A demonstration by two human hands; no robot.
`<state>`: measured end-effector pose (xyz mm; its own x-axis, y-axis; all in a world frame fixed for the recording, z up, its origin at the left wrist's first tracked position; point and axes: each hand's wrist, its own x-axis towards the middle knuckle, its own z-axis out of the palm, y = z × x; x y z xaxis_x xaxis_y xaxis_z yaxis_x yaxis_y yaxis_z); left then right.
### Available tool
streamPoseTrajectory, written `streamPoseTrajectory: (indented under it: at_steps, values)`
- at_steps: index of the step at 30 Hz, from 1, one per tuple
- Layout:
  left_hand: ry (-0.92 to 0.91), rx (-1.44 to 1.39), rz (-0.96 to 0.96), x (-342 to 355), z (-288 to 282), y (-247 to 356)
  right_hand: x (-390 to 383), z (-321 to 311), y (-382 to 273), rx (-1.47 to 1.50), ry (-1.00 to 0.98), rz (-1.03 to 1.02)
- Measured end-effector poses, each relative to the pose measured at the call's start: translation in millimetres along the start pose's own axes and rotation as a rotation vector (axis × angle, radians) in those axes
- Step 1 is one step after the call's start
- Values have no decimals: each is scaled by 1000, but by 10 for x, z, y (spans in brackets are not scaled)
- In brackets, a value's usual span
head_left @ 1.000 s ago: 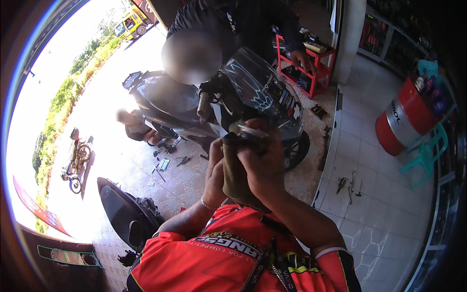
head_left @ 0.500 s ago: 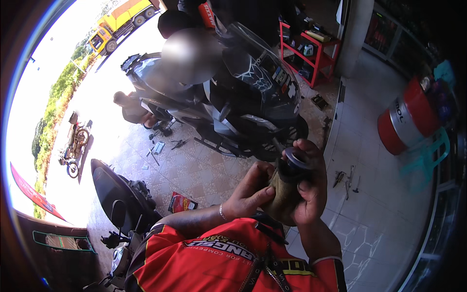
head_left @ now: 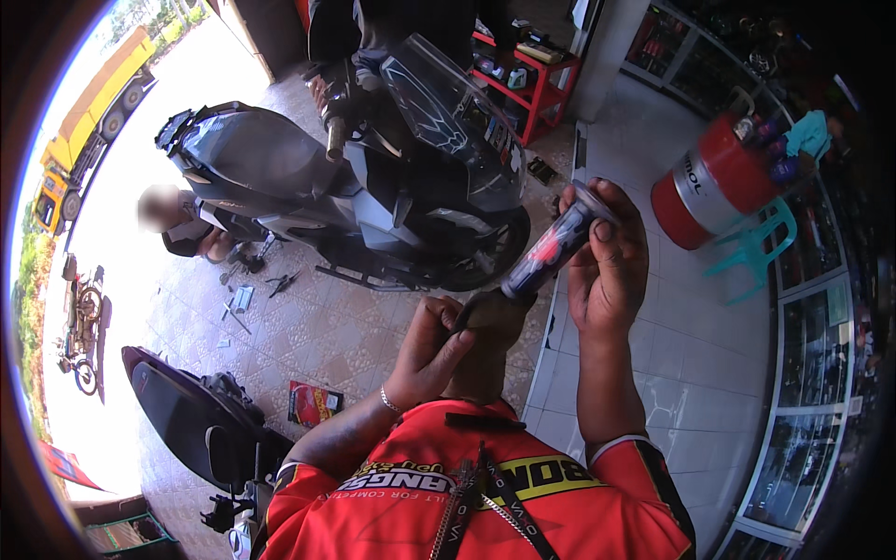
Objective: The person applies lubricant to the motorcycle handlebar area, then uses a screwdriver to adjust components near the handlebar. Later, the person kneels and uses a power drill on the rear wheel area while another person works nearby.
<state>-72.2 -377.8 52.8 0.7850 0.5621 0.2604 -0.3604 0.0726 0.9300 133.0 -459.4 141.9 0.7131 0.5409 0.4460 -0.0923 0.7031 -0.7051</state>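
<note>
Between the fingertips of my right hand [head_left: 609, 266] is a handlebar grip [head_left: 549, 250], dark with red and pale markings. My fingers close on its wide grey flange. The grip slants down to the left, and its lower end meets the dark top of an olive-brown, sleeve-like thing [head_left: 489, 343]. My left hand [head_left: 427, 347] is closed on the left edge of that thing, thumb on the near side. Whether the grip's end sits inside it or just in front, I cannot tell. Both hands are held up before my chest.
A grey scooter [head_left: 336, 201] stands ahead, with a person at its handlebar and another crouching behind. A second scooter [head_left: 187, 401] is at left. Tools [head_left: 241, 301] and a red packet [head_left: 313, 403] lie on the tiles. A red drum [head_left: 714, 182] and green chair [head_left: 761, 245] stand right.
My right hand has moved up and right, drawing the grip out of the olive-brown thing, where only its flange end showed. The left hand has shifted slightly left. The whole view has turned right.
</note>
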Motion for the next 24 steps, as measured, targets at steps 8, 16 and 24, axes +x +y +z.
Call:
streamPoseTrajectory:
  at_steps: [8,16,24]
  values:
    - [54,-160,-214,98,-991,-77,-7,167,1039,811,346,898]
    - [163,-243,-238,70,-1295,-240,-634,254,1096,-55,-214,804]
    - [315,-22,-241,57,-1238,-347,-594,190,909,-558,-258,507]
